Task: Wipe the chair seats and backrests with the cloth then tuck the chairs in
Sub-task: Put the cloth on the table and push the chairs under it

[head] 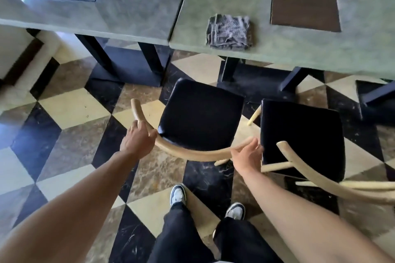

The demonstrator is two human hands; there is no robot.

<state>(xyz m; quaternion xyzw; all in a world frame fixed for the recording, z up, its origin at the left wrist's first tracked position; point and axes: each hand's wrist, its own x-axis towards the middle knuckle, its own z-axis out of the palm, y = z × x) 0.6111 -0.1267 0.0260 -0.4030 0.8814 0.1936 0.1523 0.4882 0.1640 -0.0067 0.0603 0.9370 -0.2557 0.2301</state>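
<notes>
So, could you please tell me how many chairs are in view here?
2. One chair stands centre, in front of the tables' seam, both hands on its curved backrest. The second chair sits right beside it, partly cut off; others may be out of frame.

just one head-worn wide-angle cam, looking forward and steeply down from standing height, close over the chair (201, 117) and floor (72, 109), worktop (267, 49) edge up top

I see a checkered marble floor (72, 104) in black, cream and brown beneath two grey-green counters (132, 17) on dark bases (128, 64), window light glaring off the left one.
</notes>
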